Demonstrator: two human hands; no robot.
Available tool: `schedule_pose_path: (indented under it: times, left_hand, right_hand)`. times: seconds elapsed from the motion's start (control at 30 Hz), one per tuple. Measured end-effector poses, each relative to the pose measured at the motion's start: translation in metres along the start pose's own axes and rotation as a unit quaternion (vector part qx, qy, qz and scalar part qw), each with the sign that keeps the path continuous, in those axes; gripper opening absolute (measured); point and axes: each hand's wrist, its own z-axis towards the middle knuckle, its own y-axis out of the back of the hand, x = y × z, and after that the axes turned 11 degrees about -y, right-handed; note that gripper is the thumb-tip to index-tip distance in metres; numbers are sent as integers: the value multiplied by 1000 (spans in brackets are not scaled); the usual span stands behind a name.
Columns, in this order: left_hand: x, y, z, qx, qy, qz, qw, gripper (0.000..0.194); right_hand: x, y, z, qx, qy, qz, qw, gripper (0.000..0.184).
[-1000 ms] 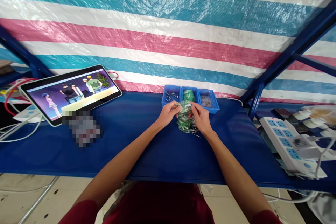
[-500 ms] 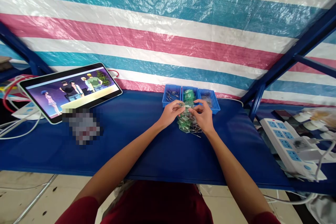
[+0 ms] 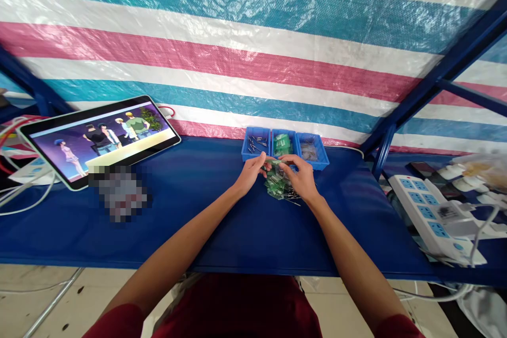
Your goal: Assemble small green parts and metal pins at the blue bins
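Between my hands is a small green and clear plastic packet (image 3: 272,162), its contents too small to make out. My left hand (image 3: 250,175) pinches the packet's left end with thumb and fingers. At the other end, my right hand (image 3: 303,175) has its thumb and fingertips closed on it. Just below them on the blue table lies a pile of green packets (image 3: 277,188), with thin metal pins (image 3: 292,202) sticking out at its right. Behind the hands stand three joined blue bins: a left bin (image 3: 244,152) with metal pins, a middle one holding green packets (image 3: 282,143), and a right bin (image 3: 322,157) with clear packets.
A tablet (image 3: 106,140) leans at the left, with white cables (image 3: 29,206) beside it and a blurred-out patch in front. To the right are a power strip (image 3: 425,214) and a blue metal frame (image 3: 430,90). Striped sheeting (image 3: 237,58) hangs behind the table (image 3: 198,158).
The packet between my hands has tipped and my fingers have shifted around it, the right hand turning further over it. The whole view has moved slightly.
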Motion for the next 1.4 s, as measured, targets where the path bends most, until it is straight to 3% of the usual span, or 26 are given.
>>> schedule_pose_path:
  times: [0.13,0.23,0.33,0.43,0.53,0.63,0.73,0.83,0.97,1.17,1.27,1.4]
  left_hand:
    - [-2,0,-1,4,-78,121,990,41]
    - [-5,-3,-3,22,-52,81,995,31]
    - [-6,-7,-4,4,-35,31,999,41]
    - [-6,-7,-3,-25,-48,27,998,37]
    - [-5,-5,-4,-29,-59,16,998,34]
    - [-4,-3,-5,-4,-83,54,995,41]
    - [-3,-2,-5,-7,-114,133,985,34]
    - [-4,-4,-4,-19,-98,114,988,29]
    - [-7,-6,-3,-22,-37,20,999,35]
    - [-6,-7,-3,-36,-13,-15,999,35]
    - [-5,-7,-4,-35,-28,2,999,43]
    - [-9,-5,-4,-40,-94,75,992,47]
  right_hand:
    - [0,-2,-1,-6,-76,63,995,21]
    - [2,0,-2,-15,-98,86,991,23]
    - [4,3,-3,-14,-60,56,997,20]
    - [4,4,-2,17,2,39,999,27]
    - [4,2,-1,7,26,14,1000,22]
    - [3,1,0,-18,-4,8,1000,13]
    - [4,1,-1,1,-76,78,994,25]
    - [5,1,-2,16,-113,119,986,35]
    - [5,2,-2,6,-71,93,993,27]
    - [5,2,-1,-5,31,9,999,18]
    - [4,1,-1,-24,16,12,1000,13]
    - [2,0,-1,-49,-48,41,997,16]
